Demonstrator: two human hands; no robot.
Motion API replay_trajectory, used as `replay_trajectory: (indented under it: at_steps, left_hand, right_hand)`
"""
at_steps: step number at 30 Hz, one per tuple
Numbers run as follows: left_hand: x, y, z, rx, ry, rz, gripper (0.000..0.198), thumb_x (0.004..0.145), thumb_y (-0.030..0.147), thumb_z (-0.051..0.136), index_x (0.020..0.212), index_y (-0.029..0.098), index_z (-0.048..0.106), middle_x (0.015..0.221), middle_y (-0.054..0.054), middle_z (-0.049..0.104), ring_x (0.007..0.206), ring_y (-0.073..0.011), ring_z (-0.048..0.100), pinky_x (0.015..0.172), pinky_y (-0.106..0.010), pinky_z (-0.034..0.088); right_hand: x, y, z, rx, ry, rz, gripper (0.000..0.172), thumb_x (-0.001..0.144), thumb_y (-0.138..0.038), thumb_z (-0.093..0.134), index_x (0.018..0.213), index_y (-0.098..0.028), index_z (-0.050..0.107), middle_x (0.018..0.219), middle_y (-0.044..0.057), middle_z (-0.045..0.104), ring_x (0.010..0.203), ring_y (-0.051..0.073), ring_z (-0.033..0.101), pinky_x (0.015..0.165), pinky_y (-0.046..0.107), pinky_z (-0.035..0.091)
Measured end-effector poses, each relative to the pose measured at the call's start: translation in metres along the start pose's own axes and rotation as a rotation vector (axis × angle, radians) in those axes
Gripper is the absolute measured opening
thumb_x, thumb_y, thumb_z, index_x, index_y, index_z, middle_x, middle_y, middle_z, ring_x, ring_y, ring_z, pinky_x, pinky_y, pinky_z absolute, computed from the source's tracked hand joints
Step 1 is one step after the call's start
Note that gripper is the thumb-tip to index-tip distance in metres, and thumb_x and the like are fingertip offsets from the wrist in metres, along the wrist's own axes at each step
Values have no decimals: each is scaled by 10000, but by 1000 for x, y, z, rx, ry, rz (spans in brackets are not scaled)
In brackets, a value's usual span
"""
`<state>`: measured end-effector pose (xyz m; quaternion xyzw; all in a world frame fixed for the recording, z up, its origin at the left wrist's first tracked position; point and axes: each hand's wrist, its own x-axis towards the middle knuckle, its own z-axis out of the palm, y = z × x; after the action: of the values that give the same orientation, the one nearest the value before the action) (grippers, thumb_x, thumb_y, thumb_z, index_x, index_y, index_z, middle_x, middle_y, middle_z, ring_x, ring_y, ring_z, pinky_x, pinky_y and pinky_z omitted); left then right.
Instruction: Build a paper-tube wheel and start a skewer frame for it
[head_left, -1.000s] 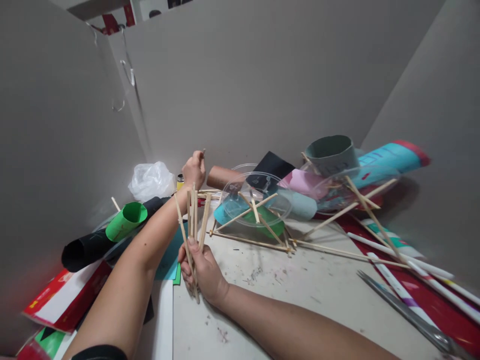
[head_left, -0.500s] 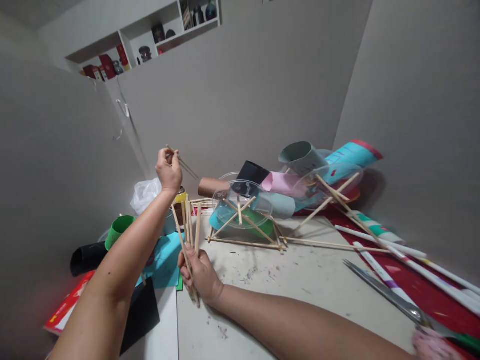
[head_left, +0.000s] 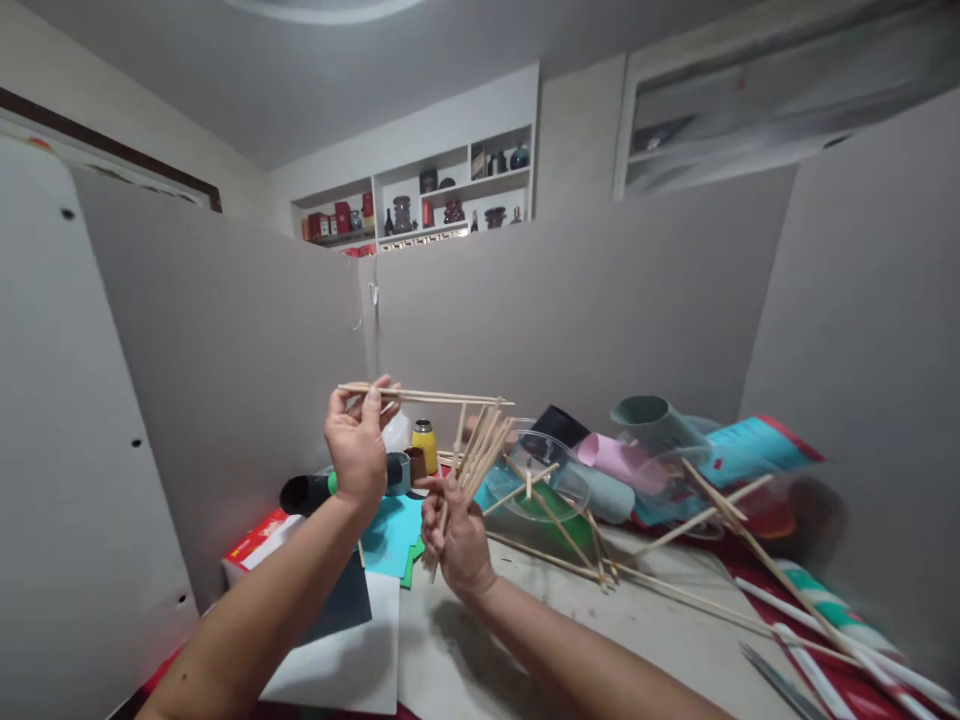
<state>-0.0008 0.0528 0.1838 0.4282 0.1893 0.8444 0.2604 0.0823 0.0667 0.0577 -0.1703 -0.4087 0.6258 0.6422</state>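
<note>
Working above off-white tabletop. Left of centre, left hand aloft, thumb and fingertips pinching at least two slim, pale wooden sticks. Lying nearly level through the pinch: short ends past the fingers to frame left, long lengths running right to centre. Gripped near one end, probably to leave the far tips free and in plain sight.

At centre, right hand curled around fanned bundle of straight, pale wooden sticks. Clasped low, likely to gather the lower ends while letting the tops spread; long lengths leaning up and right above the thumb, short ends poking out below the fist. Level tips crossing just at the bundle's top; cannot tell whether touching. Right of the fist, well below the pinch: pale wooden stick frame, apparently set there out of the way.
</note>
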Motion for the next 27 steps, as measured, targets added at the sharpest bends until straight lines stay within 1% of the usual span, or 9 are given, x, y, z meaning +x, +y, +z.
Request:
replay_trajectory:
  at_steps: [2,4,7,10,13,16,18,22,27]
  left_hand:
    - [-19,8,-4,-81,44,-107,248,764,242,723,862,182,503,937,-55,743,826,-160,729,704,-235,581]
    - [-37,9,-4,-155,65,-221,262,740,218,739,854,177,507,934,-55,741,828,-152,725,702,-222,575]
    - [-68,2,-5,-232,59,-415,282,707,193,760,841,171,513,905,-54,739,810,-145,720,705,-217,565]
    - [-99,-7,-14,-221,-41,-640,314,675,221,789,835,167,524,870,-56,737,800,-162,719,701,-230,556]
    - [-115,-16,-31,-84,-161,-862,344,633,227,816,837,156,548,895,-94,736,806,-181,714,711,-248,541]
    - [-116,-24,-45,26,-114,-872,382,619,235,818,896,156,567,949,-103,730,831,-168,700,765,-264,516]
    - [-114,-27,-48,67,-149,-837,403,627,266,816,938,161,583,995,-99,719,872,-167,687,818,-285,495]
    - [-119,-26,-46,55,-376,-751,499,666,309,801,1097,184,583,1144,-108,671,1089,-201,627,925,-315,459]
    - [-135,-29,-50,98,-617,-682,682,600,211,838,1215,198,543,1252,-123,619,1162,-221,587,960,-312,448]
  right_hand:
    - [-2,-25,15,46,0,-63,522,745,-666,633,934,-179,638,554,-73,526,306,18,303,293,151,241]
    - [-6,-48,28,81,11,-106,474,714,-626,681,888,-191,614,587,-70,549,300,18,304,291,161,247]
    - [-15,-71,35,31,133,-182,399,665,-529,750,795,-190,586,577,-75,534,311,23,321,305,171,271]
    - [-25,-81,18,-109,301,-248,366,673,-510,736,692,-185,568,495,-78,472,342,53,370,318,186,301]
    - [-38,-87,-12,-205,416,-281,366,656,-490,752,631,-177,563,529,-46,535,420,79,480,371,190,391]
    - [-55,-90,-35,-290,434,-263,400,636,-523,757,639,-164,581,621,-5,613,523,118,589,484,225,504]
    - [-67,-89,-39,-347,395,-222,408,647,-535,753,692,-161,597,622,-3,619,522,135,604,498,254,522]
    - [-85,-70,-33,-474,281,-179,314,721,-463,728,781,-169,635,542,-40,557,480,114,533,510,248,486]
    - [-91,-22,-39,-581,214,-148,218,717,-374,686,665,-174,617,609,-2,590,563,128,499,515,240,414]
